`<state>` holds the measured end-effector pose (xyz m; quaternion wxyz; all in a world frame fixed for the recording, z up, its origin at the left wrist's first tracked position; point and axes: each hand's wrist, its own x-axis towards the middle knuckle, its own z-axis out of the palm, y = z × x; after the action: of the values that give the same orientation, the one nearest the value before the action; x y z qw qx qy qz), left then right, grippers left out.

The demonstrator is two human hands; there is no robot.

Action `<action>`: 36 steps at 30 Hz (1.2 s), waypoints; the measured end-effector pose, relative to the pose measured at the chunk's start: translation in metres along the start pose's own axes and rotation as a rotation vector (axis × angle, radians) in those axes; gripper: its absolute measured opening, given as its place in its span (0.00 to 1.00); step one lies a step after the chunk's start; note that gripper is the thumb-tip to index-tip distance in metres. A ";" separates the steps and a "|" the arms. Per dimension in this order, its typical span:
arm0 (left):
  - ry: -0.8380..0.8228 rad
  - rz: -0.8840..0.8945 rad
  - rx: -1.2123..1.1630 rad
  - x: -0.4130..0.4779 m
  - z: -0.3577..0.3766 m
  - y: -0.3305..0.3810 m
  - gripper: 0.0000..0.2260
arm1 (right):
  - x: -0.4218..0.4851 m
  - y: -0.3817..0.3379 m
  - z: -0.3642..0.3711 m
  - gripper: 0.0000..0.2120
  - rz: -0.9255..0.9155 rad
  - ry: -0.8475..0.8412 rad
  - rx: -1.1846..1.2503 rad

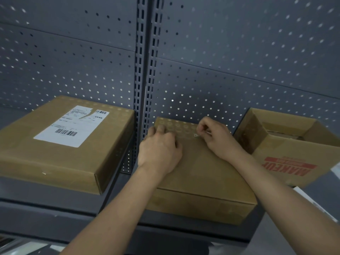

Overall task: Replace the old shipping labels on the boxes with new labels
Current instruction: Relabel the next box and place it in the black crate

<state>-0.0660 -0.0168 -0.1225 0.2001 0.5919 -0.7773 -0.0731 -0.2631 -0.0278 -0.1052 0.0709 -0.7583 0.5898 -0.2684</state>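
Observation:
A flat brown cardboard box point(202, 168) lies on the grey shelf in front of me, its top almost bare. My left hand point(160, 148) rests on the box's far left corner with fingers spread over the top. My right hand point(215, 137) is at the far edge, fingertips pinching a small white label scrap point(196, 135) stuck to the cardboard. On the left shelf lies a second flat box point(55, 159) with a white, torn shipping label point(73, 126) bearing barcodes.
An open cardboard box point(294, 150) with red "MAKEUP" print stands at the right, touching the middle box. A grey pegboard wall point(220, 61) and a slotted upright point(145, 70) rise behind. The shelf's front edge point(55, 208) runs below the boxes.

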 end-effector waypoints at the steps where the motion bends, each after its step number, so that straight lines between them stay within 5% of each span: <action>1: -0.001 0.001 -0.002 0.000 0.000 0.000 0.17 | 0.001 0.000 -0.001 0.07 0.015 -0.020 0.035; 4: 0.000 -0.001 -0.005 0.001 -0.001 0.000 0.17 | 0.003 0.001 -0.005 0.08 0.059 -0.046 0.125; 21: 0.000 -0.005 -0.007 0.000 -0.001 0.000 0.17 | 0.005 -0.003 -0.007 0.16 -0.163 -0.171 -0.179; 28: -0.003 -0.002 -0.015 0.000 -0.001 0.000 0.16 | -0.001 0.008 -0.005 0.15 -0.022 -0.064 -0.003; 36: -0.001 -0.003 -0.008 0.000 -0.002 0.000 0.17 | 0.010 0.002 -0.012 0.15 -0.060 -0.180 -0.012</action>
<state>-0.0654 -0.0170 -0.1208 0.2020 0.5922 -0.7763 -0.0766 -0.2692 -0.0357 -0.0928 0.1112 -0.7970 0.5598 -0.1978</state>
